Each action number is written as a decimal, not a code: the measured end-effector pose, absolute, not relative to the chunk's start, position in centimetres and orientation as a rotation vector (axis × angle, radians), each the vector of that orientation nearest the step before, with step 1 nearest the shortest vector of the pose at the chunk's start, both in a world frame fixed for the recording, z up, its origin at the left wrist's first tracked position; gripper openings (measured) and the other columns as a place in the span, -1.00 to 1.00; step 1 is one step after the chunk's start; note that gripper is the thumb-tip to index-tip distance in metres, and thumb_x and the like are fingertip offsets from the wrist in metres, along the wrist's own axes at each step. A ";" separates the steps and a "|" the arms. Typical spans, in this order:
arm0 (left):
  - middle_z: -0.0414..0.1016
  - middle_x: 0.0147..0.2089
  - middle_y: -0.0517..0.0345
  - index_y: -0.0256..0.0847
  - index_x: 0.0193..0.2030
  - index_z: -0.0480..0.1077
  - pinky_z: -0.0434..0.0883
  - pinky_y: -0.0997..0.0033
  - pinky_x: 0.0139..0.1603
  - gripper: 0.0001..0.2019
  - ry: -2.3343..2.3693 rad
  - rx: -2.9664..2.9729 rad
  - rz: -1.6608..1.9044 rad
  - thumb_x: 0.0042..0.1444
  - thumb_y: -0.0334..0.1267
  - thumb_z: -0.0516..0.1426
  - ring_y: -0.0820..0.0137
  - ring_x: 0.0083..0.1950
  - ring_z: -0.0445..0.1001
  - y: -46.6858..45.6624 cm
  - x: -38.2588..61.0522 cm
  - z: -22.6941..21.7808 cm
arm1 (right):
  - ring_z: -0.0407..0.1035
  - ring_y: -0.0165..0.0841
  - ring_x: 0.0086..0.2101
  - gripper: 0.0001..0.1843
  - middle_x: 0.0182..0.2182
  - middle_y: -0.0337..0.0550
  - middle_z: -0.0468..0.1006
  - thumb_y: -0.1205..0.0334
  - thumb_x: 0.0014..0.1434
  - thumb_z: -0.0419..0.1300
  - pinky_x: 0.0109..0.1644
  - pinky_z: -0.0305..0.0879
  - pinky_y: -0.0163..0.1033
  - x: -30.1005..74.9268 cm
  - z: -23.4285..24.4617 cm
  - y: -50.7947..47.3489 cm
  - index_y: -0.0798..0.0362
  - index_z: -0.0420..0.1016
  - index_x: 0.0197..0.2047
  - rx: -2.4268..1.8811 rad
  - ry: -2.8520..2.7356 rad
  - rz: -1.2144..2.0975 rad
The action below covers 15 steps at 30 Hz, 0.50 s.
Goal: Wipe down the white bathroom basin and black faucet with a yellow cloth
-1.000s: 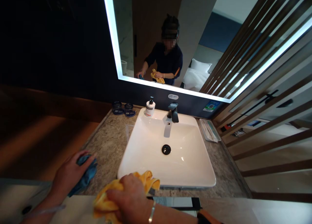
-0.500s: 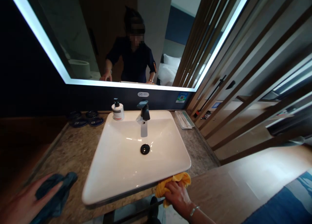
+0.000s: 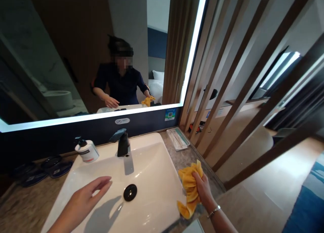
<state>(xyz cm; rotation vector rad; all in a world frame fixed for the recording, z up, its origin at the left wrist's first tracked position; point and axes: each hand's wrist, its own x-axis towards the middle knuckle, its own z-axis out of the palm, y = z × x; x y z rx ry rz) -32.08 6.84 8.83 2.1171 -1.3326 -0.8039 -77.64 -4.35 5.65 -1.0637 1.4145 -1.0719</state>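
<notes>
My right hand (image 3: pixel 202 190) is closed on a yellow cloth (image 3: pixel 188 185) at the right rim of the white sink (image 3: pixel 157 169), where it meets the speckled stone counter (image 3: pixel 187 155). My left hand (image 3: pixel 84 197) hovers over the left half of the basin with its fingers stretched out and nothing in it. The black drain plug (image 3: pixel 130 192) lies between my hands. A black faucet (image 3: pixel 123 143) stands at the back of the basin.
A white pump bottle (image 3: pixel 86 150) stands at the sink's back left, with dark round dishes (image 3: pixel 50 165) beside it. A small tray (image 3: pixel 178 139) sits at the back right. A lit mirror (image 3: pixel 88 57) hangs above. Wooden slats (image 3: pixel 240 91) close the right side.
The view swung to the right. My left hand let go of the blue cloth and came over the basin, open. My right hand moved the yellow cloth from the sink's front edge to its right rim.
</notes>
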 end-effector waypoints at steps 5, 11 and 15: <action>0.62 0.02 0.10 -0.07 0.05 0.45 0.37 0.21 0.18 -0.30 -1.122 2.091 -0.970 0.03 0.46 0.09 0.11 0.09 0.53 4.3 -34.5 5.6 | 0.47 -0.25 -0.25 -0.62 -0.23 -0.08 0.58 -0.05 0.26 0.07 -0.18 0.43 -0.19 -66.5 8.8 -12.8 0.09 0.44 -0.10 -1.585 0.945 -0.557; 0.58 0.10 -0.10 -0.18 0.06 0.43 0.36 0.08 0.30 -0.06 -0.529 2.076 -0.983 -0.26 0.58 0.19 -0.01 0.14 0.54 8.7 -35.4 5.2 | 0.34 0.04 0.11 -0.53 0.15 0.09 0.47 0.04 0.12 0.36 0.21 0.27 0.22 -54.9 2.0 -16.5 0.04 0.52 0.06 -2.575 0.586 0.106; 0.62 0.10 0.02 -0.10 0.01 0.49 0.37 0.10 0.38 -0.11 -0.295 2.168 -0.849 -0.36 0.53 0.27 0.00 0.18 0.54 15.1 -37.0 5.5 | 0.34 -0.12 0.07 -0.59 0.12 -0.09 0.48 0.08 0.15 0.30 0.21 0.27 0.15 -54.2 -1.1 -11.7 -0.10 0.51 0.08 -2.573 0.357 0.176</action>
